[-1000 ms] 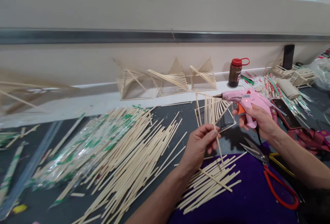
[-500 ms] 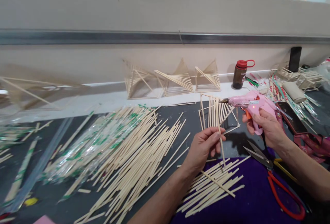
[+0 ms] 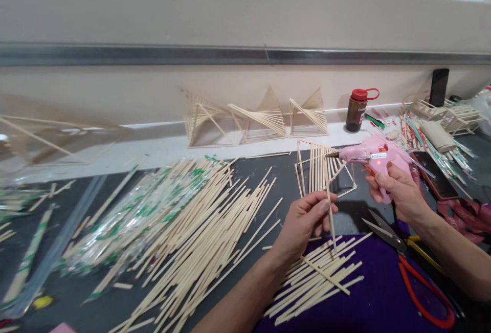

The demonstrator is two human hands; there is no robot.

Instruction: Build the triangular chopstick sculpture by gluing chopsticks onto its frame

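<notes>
Between thumb and fingers, my left hand [image 3: 309, 215] pinches a thin wooden stick [image 3: 333, 225] held nearly upright. My right hand [image 3: 401, 192] is wrapped round the handle of a pink hot glue gun [image 3: 383, 155], its nozzle pointing left at the stick's upper part. Whether the nozzle touches the stick I cannot tell. Behind my left hand stands a frame of glued sticks [image 3: 300, 174], partly hidden by the hand and stick. Below, several loose short sticks [image 3: 307, 292] lie on a purple cloth [image 3: 368, 292].
Red-handled scissors [image 3: 422, 292] lie open under my right wrist. To the left are a big pile of sticks [image 3: 215, 230] and plastic-wrapped sticks [image 3: 141, 215]. Finished-looking stick models [image 3: 264, 120] line the wall beside a red-capped bottle [image 3: 356, 110]. A phone [image 3: 433, 174] lies at right.
The glue gun's nozzle has dipped slightly and shifted a little left along the stick. My right hand has moved slightly with it; my left hand keeps its pinch on the stick.
</notes>
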